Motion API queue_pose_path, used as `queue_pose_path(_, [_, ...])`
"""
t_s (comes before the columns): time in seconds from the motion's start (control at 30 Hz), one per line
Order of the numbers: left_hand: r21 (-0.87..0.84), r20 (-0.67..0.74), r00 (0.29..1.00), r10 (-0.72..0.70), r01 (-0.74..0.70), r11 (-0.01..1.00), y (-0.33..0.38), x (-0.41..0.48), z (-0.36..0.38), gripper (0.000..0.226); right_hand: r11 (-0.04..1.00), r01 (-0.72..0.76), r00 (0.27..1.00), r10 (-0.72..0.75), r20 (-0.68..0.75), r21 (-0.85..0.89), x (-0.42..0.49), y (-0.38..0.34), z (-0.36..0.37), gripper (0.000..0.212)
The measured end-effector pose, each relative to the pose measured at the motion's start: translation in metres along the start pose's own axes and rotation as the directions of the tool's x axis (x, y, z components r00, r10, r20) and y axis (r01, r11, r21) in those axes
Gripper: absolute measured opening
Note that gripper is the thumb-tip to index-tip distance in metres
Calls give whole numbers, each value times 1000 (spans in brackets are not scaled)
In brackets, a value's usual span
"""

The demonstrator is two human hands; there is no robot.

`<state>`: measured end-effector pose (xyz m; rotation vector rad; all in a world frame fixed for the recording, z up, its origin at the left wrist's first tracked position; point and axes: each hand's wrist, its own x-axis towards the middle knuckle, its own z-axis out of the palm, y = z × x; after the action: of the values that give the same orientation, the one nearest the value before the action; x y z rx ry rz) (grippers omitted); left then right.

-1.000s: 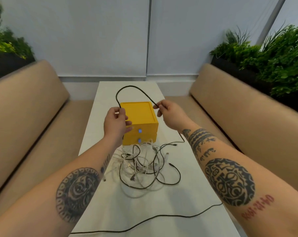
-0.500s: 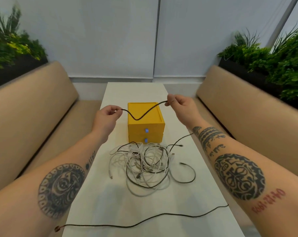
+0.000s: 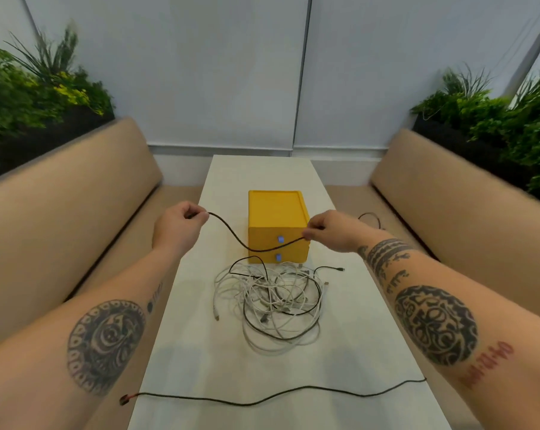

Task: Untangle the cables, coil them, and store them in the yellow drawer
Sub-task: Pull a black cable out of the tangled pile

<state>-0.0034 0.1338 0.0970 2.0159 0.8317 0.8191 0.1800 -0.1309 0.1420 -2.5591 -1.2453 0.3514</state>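
Observation:
A black cable (image 3: 231, 232) sags between my two hands above the white table (image 3: 349, 321). My left hand (image 3: 179, 226) pinches one end of it. My right hand (image 3: 330, 229) pinches it further along, and the rest trails off to the right and back across the table's near edge (image 3: 278, 397). Behind the cable stands the yellow drawer box (image 3: 276, 212) with two shut drawers and blue knobs. A tangle of white and black cables (image 3: 275, 299) lies on the table in front of the box.
Tan bench seats (image 3: 61, 197) flank the narrow table on both sides. Planters with green plants (image 3: 495, 113) stand behind each backrest. A white wall closes the far end.
My hands have moved further apart and lower. The held black cable now hangs in a deeper sag in front of the drawer box. The view has shifted slightly.

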Motion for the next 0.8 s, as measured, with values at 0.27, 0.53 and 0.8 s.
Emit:
queue_pose_path(0.27, [391,161,981,104,-161,906,0,6,-25,20,978,-121,986,138,94,-168,0,25,37,31])
queue_pose_path(0.53, [325,398,917,7,-148,934,-39,-8,-24,22,977,-186,979,176,-98,-106,-9,45,46,33])
queue_pose_path(0.8, [333,523,814,254,-469,818,-37,-21,-21,21,931,-289,927,214,-309,-222,-4,53,34,26])
